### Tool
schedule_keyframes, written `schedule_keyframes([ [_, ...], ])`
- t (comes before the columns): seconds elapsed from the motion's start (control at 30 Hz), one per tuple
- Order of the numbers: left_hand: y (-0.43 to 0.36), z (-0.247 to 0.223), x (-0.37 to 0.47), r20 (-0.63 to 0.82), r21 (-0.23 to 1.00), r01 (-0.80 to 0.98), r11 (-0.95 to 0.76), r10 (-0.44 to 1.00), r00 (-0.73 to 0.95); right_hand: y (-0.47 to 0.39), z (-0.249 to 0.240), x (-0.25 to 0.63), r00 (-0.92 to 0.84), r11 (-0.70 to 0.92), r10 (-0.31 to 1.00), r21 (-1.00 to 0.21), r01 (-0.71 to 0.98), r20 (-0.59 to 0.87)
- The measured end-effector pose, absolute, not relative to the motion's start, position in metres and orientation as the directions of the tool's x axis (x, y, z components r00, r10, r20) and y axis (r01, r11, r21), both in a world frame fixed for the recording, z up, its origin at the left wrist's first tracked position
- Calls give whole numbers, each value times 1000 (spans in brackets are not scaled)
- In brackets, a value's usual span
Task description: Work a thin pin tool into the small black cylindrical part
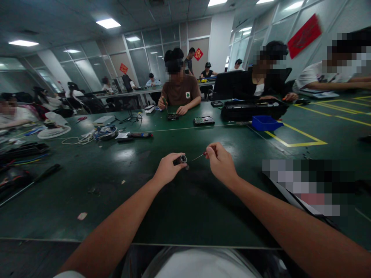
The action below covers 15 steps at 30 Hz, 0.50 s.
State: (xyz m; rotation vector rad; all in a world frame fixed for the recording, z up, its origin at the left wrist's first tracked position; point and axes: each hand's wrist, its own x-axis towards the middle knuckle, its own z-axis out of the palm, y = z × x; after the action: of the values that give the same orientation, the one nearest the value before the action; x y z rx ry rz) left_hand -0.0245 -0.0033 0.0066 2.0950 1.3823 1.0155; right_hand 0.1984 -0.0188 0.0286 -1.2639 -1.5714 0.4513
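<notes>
Straight ahead at twelve o'clock, the left hand (168, 170) has its grip wrapped about a small dark cylinder (179, 160), its ringed end showing, held up above the green worktop (179, 216). At the cylinder's three o'clock, the right hand (222, 164) has its grip pinched on the red handle of a thin screwdriver (198, 156), the tip pointing towards the cylinder but apart from it. Farther off sit a hard drive (204, 121) at one o'clock and a blue bin (265, 123) at two.

A blue bin (265, 124) beside a black box (239, 114); a red poster (305, 35) hangs behind.
</notes>
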Motion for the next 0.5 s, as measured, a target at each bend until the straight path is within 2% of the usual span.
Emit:
schedule_keyframes([
  [0.17,7,4,-24,210,935,276,-223,975,73,-20,29,198,66,385,884,-800,461,464],
  [0.23,8,5,-24,151,968,197,-157,987,46,-20,29,197,62,386,884,-800,459,462],
  [0.3,6,8,-25,124,970,207,-128,992,33,-20,28,197,60,385,886,-802,457,460],
  [0.4,-2,15,-26,213,875,428,-226,974,78,-19,27,197,58,384,888,-805,451,456],
  [0.5,-10,20,-23,331,646,644,-410,911,248,-18,26,197,57,391,885,-804,448,462],
])
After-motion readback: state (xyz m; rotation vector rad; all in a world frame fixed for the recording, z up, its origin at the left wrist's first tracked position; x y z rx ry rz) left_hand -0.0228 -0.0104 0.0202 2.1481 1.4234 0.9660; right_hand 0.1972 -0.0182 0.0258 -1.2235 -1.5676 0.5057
